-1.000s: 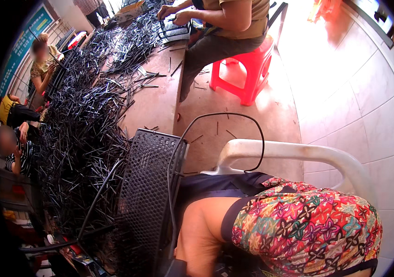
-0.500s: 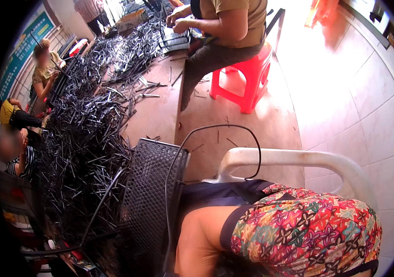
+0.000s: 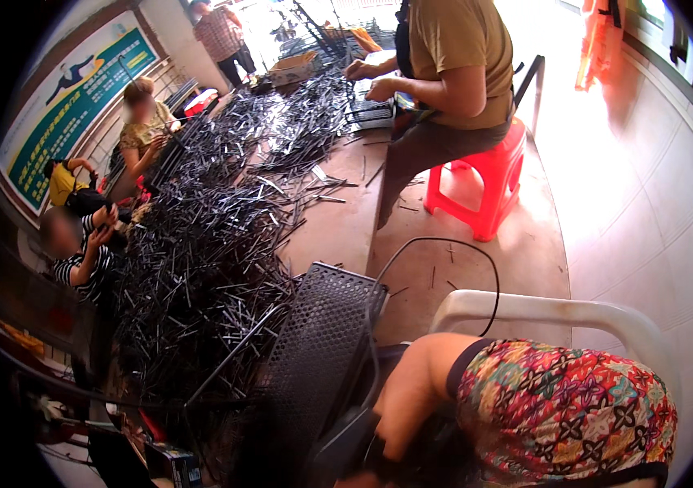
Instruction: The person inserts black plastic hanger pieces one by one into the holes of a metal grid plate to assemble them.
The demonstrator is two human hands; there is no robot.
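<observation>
At the bottom edge a bare bent arm [image 3: 407, 398] comes out of a floral short sleeve [image 3: 566, 398]; it appears to be my right arm. Only a blurred bit of my right hand [image 3: 360, 480] shows, beside a dark band and a dark object. Its fingers are hidden, and what they hold cannot be made out. My left hand is out of sight. Left of the arm, a black perforated panel [image 3: 322, 317], like a basket's side, leans at the table edge. A thin black cable [image 3: 444, 238] loops above the arm. Beyond the panel spreads a heap of thin black strips [image 3: 216, 268].
A person in a tan shirt [image 3: 468, 49] sits on a red stool [image 3: 484, 187], handling something over a black rack. Other people [image 3: 147, 130] sit along the table's [image 3: 338, 232] left side. A white plastic chair [image 3: 558, 307] stands behind my arm; a cardboard box [image 3: 293, 69] is far back.
The whole scene has shifted right and down as the view turned. The bare arm reaches lower-left, with a dark band and object showing near its hand. The dark blue cloth is mostly covered.
</observation>
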